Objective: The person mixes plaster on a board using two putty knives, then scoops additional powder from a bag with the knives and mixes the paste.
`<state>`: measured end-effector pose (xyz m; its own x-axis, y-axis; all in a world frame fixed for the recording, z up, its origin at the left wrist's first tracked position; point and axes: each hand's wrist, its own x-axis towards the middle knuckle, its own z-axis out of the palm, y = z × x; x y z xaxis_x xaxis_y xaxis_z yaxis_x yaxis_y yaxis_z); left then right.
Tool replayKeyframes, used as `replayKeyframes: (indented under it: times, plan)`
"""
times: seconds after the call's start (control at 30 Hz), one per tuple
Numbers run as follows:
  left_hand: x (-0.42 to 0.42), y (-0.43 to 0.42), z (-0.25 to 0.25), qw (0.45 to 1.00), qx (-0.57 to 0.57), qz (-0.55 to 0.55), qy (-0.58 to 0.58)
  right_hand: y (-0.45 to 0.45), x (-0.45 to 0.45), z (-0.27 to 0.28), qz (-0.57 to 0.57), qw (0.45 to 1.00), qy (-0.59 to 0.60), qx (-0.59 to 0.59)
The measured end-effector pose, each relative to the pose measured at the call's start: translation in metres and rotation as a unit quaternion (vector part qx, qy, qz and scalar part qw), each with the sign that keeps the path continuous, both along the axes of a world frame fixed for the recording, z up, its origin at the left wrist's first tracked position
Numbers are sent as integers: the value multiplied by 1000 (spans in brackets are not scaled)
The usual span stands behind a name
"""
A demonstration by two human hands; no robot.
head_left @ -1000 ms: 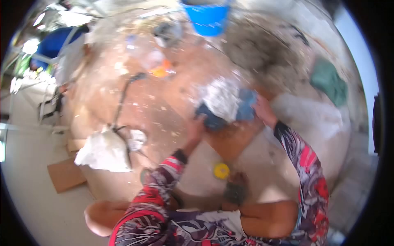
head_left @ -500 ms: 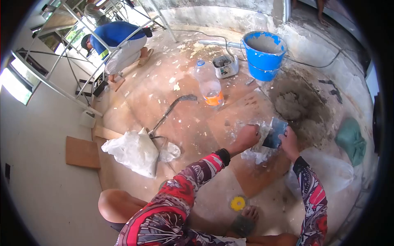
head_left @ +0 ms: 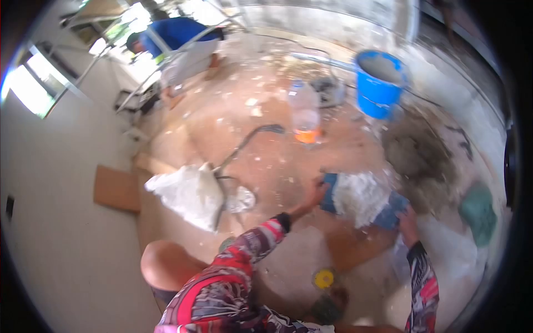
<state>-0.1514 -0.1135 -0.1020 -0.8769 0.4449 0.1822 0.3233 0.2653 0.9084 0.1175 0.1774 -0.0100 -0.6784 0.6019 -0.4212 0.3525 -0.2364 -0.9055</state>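
Note:
Between my hands is a white, powdery or pasty heap (head_left: 361,194), blurred by motion. My left hand (head_left: 315,197) grips a flat blue piece (head_left: 328,193) at the heap's left edge. My right hand (head_left: 408,226) grips a similar flat blue piece (head_left: 392,210) on its right side. Whether the two blue pieces join under the white material I cannot tell. A brown board (head_left: 355,247) lies below the heap. A clear plastic bag (head_left: 447,247) is beside my right hand.
Ahead stand a clear bottle with an orange label (head_left: 305,119) and a blue bucket (head_left: 379,86). Grey mortar (head_left: 419,150) spreads at right, near a green bag (head_left: 478,213). A white sack (head_left: 189,197) lies left. A co-worker in blue (head_left: 177,36) crouches by scaffolding.
My left hand, a fist before, now grips a blue piece. My hands are farther apart, with the white heap between them. The camera view has shifted and blurred.

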Motion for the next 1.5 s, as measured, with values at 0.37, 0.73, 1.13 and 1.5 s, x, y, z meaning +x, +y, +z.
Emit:
replayKeyframes:
  times: [0.37,0.73,1.13,1.5]
  plan:
    - [7,-31,42,936,-42,-38,-348,-10,6,-21,-22,989,-1,147]
    - [13,-12,55,943,-63,-92,-314,-10,-1,8,-34,988,-45,141]
    - [34,-53,53,948,-62,-281,-132,-20,-11,-34,26,970,10,241]
    - [33,-3,68,964,-78,-78,-242,27,9,-47,24,996,-5,80]
